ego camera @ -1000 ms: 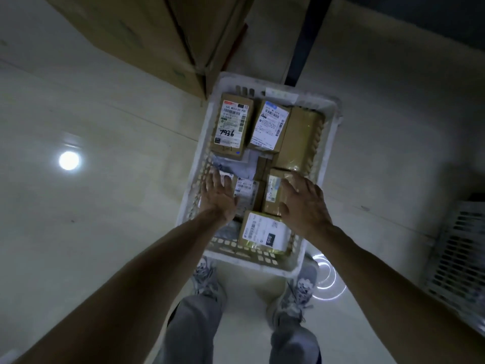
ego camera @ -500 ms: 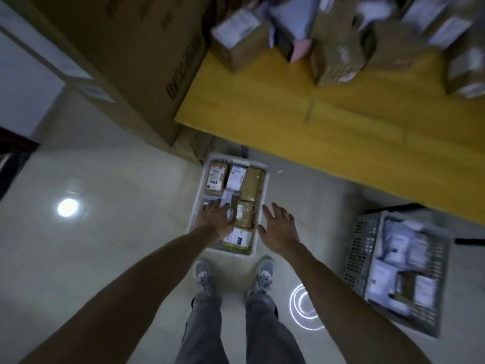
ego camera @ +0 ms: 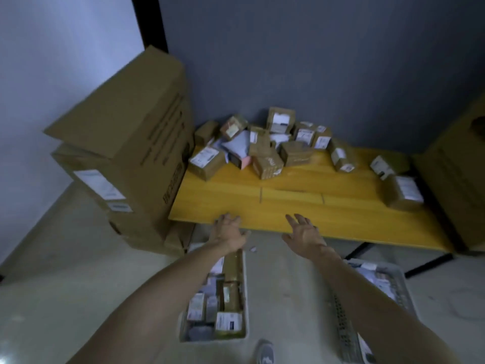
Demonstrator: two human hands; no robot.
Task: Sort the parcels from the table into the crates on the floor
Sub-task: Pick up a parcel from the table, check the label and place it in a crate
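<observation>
Parcels (ego camera: 265,143) are lying in a heap at the back of the yellow table (ego camera: 301,206). Left hand (ego camera: 228,232) and right hand (ego camera: 304,235) are hovering at the table's front edge, fingers spread, holding nothing. Two crates (ego camera: 245,298) are standing below the table's front.

Parcel labels (ego camera: 204,156) blurred; right crate (ego camera: 393,282) cropped.

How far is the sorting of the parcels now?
Done: the white crate on the floor and the grey crate each hold several parcels. In hand: nothing; the left hand and right hand are open, near the table edge. Left: a large pile of parcels on the table.
</observation>
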